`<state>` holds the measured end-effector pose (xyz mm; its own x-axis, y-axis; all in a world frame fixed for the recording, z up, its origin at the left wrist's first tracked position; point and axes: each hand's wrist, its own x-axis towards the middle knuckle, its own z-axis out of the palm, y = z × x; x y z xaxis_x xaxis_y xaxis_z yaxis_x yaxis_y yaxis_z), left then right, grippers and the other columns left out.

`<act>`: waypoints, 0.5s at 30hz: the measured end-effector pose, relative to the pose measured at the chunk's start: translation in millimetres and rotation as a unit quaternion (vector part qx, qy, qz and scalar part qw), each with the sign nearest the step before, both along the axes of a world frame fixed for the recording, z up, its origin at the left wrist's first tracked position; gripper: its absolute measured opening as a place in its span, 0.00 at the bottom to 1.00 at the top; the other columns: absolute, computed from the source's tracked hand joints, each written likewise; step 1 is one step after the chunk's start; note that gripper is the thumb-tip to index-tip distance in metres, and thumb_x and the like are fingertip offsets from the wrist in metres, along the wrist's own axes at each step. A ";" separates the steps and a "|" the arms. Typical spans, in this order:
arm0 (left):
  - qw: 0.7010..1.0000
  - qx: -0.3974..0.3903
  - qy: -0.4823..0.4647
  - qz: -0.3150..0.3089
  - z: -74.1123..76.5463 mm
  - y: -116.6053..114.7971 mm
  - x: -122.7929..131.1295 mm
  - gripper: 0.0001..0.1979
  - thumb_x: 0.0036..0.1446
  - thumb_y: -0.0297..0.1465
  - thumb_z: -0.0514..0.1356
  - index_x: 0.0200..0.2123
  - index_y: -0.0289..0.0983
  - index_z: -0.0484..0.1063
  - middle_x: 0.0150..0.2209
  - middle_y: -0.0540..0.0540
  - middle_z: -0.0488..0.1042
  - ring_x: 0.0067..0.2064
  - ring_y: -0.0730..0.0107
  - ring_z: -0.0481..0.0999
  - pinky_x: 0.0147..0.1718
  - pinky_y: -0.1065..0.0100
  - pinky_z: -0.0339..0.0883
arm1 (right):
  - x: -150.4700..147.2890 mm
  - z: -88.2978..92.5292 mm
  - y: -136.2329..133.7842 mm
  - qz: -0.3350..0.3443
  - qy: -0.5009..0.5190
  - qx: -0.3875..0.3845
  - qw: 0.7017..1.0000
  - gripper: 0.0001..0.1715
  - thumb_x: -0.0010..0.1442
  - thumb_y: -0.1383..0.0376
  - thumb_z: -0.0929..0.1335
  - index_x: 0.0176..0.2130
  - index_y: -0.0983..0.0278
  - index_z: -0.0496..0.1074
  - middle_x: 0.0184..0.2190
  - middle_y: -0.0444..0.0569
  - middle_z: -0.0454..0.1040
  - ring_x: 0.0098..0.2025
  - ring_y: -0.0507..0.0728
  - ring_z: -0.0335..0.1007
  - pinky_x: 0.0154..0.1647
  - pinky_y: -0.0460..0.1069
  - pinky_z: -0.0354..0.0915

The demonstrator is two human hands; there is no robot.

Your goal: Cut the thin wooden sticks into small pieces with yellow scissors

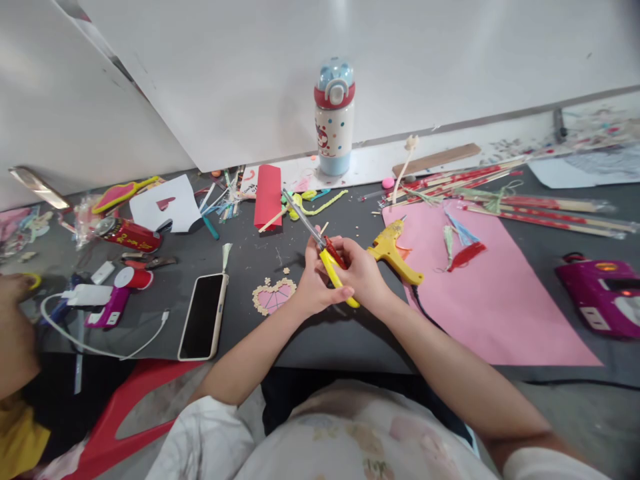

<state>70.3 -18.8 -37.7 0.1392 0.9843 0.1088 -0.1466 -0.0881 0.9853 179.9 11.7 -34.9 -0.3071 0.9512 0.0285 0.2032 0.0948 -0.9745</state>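
Note:
My left hand [316, 283] and my right hand [364, 272] are together above the middle of the table, both closed around a pair of scissors [330, 265] with yellow handles. The blades point up and away to the left. Something red shows between my fingers beside the handle; I cannot tell what it is. Just left of my left hand lies a pink heart [274, 298] edged with small beige pieces. A yellow glue gun [391, 251] rests to the right of my right hand, its dark cord running over pink paper [490, 300].
A drink bottle [336, 127] stands at the back. On the left are a phone [201, 317], a red can [131, 235], a thread spool [134, 278] and a charger cable. Wrapped sticks [555, 213], tassels [465, 257] and a purple device [600, 293] lie right. Another person's arm [17, 327] is far left.

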 end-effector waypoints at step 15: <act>0.757 0.308 0.412 0.402 31.2 15.1 -52.2 0.09 0.54 0.29 0.58 0.40 0.37 0.66 0.37 0.46 0.66 0.39 0.71 0.66 0.37 0.68 0.64 | 20.9 26.2 10.6 0.004 -0.168 0.043 0.985 0.22 0.46 0.50 0.70 0.35 0.61 0.64 0.23 0.40 0.67 0.23 0.50 0.60 0.23 0.45 0.53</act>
<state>18.1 -3.6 -6.5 -0.2086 0.5843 0.7842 0.8408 -0.3024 0.4490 200.8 22.4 -8.7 -0.3212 0.9470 0.0037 0.5124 0.1771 -0.8403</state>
